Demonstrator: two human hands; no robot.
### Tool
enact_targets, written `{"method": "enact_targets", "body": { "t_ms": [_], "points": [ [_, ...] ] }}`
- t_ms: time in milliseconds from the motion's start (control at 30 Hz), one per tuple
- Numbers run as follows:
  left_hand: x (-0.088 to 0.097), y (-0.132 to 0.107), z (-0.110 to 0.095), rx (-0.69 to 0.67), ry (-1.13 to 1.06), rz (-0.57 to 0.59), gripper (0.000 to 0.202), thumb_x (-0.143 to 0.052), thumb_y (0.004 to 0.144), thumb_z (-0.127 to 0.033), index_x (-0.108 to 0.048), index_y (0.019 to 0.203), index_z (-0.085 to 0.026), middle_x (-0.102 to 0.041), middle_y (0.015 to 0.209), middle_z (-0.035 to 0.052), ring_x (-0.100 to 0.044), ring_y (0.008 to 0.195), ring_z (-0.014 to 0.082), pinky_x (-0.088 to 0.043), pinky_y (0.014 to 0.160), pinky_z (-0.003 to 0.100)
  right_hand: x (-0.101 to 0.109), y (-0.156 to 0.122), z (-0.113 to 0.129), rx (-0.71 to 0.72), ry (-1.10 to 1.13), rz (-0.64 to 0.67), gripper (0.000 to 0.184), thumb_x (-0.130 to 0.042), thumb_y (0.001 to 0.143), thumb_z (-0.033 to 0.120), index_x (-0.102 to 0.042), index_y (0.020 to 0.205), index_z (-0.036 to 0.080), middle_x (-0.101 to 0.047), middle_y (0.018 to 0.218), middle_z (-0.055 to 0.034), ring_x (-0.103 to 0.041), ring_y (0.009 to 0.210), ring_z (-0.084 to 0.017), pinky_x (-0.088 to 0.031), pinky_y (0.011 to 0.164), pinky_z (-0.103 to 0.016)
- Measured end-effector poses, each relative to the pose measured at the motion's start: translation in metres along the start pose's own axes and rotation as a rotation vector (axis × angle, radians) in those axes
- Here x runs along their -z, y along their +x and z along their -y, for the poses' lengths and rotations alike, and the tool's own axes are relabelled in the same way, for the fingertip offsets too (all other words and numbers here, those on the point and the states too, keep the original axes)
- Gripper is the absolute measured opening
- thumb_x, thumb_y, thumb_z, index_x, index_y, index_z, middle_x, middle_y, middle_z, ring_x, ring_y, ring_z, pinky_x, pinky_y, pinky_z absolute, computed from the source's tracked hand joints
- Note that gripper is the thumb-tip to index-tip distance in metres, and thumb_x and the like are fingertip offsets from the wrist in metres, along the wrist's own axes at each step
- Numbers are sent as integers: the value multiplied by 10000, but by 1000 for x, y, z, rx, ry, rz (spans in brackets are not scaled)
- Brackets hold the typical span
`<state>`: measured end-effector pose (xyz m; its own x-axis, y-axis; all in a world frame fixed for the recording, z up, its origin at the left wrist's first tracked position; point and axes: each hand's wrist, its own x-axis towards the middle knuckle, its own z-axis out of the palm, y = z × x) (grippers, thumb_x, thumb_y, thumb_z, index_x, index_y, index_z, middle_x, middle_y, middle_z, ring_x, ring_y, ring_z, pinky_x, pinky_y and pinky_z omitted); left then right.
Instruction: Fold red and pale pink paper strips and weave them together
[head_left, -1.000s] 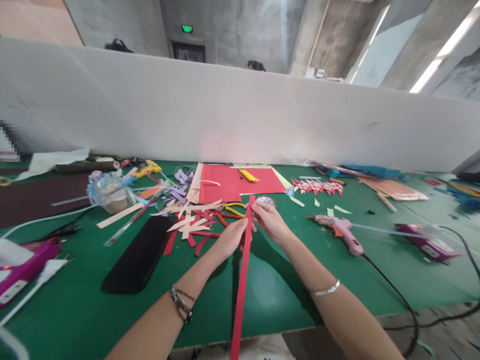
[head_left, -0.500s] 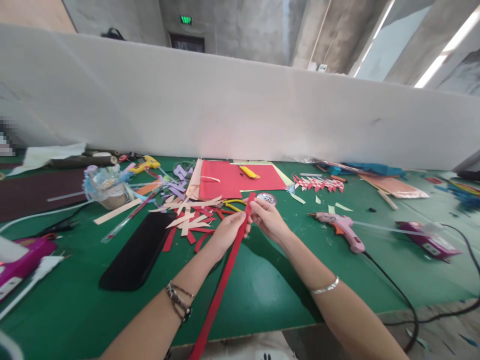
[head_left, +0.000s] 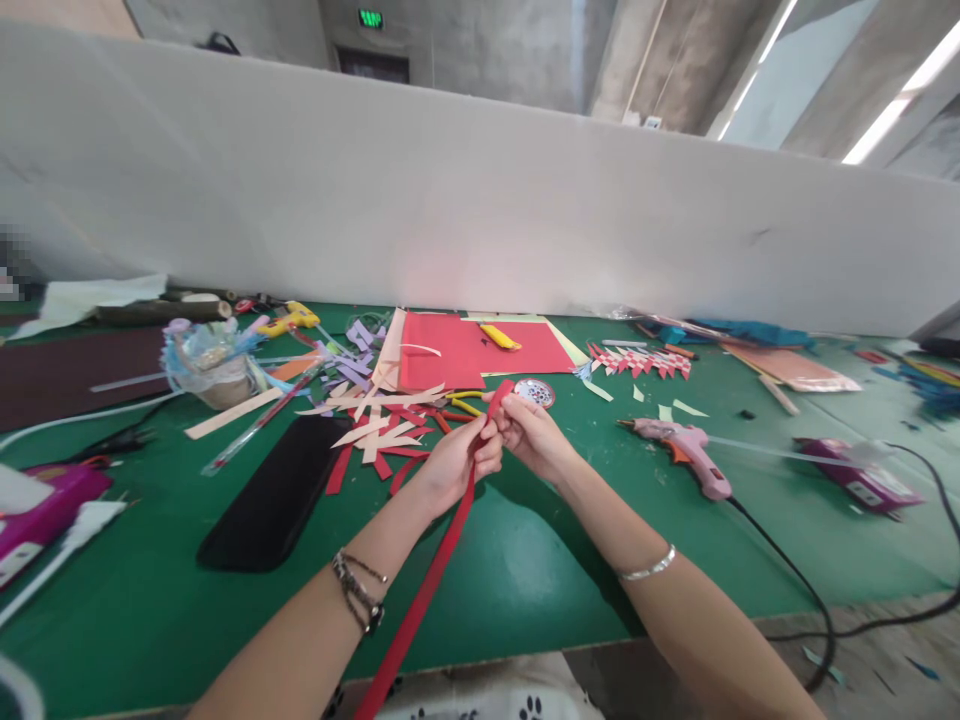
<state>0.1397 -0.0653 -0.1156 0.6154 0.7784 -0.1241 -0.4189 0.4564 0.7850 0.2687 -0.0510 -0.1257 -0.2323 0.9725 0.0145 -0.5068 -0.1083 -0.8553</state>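
A long red paper strip [head_left: 429, 585] runs from between my hands down past the table's front edge. My left hand [head_left: 459, 462] is closed around it a little below its upper end. At that upper end my right hand [head_left: 529, 428] pinches the strip, close beside the left. Both hands are over the middle of the green table. Just behind them lie a round patterned tin [head_left: 534, 392] and yellow-handled pliers [head_left: 463, 402], partly covered. Loose red and cream paper strips [head_left: 379, 435] are heaped left of my hands.
Red paper sheets [head_left: 442, 350] with a yellow cutter [head_left: 500, 338] lie at the back. A black phone-like slab [head_left: 276, 495] is at left. On the right are a pink glue gun [head_left: 686, 452], its cable, and a purple power strip [head_left: 855, 473]. A white partition [head_left: 480, 200] stands behind.
My left fingers have curled further over the strip, and its lower length now bends below that hand. The right hand keeps its pinch near the top. The view has tilted slightly.
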Motion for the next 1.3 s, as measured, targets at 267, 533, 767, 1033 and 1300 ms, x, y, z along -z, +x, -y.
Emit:
{"method": "enact_targets", "body": {
  "t_ms": [267,533,767,1033,1300],
  "points": [
    [-2,1,7,-118,463,-80,328,-413,847,-382,-329,601,-182,-301,453,-87,-261,379,39,-223,410,175,-2,1,-1,41,-183,-127,205,-591,685,356,-627,675,155,-448,479,53,-399,462,-50,-323,458,-168],
    [1,1,8,-62,582,-78,303,-337,847,-427,-406,682,-182,-408,445,-70,-380,385,68,-324,434,192,1,2,0,109,-375,-172,241,-548,702,384,-604,691,149,-466,460,61,-414,392,-49,-335,431,-186],
    [2,1,8,-38,640,-75,333,-329,838,-445,-467,724,-164,-479,466,-45,-454,411,90,-384,476,218,3,1,3,199,-674,-228,284,-476,730,333,-422,497,180,-444,402,59,-385,321,-58,-291,366,-198],
    [11,8,9,-286,815,-297,362,-358,811,-507,-419,651,-188,-461,547,-29,-458,498,118,-365,486,240,-1,-3,0,362,-1012,-149,275,-449,722,267,-340,483,187,-349,422,66,-325,414,-60,-239,425,-200],
    [21,8,5,-402,925,-403,289,-364,823,-371,-388,599,-190,-401,549,-36,-411,544,122,-312,517,235,-7,-7,-6,356,-1068,-34,273,-438,727,248,-321,489,182,-296,460,63,-287,454,-63,-231,460,-208]
  ]
}}
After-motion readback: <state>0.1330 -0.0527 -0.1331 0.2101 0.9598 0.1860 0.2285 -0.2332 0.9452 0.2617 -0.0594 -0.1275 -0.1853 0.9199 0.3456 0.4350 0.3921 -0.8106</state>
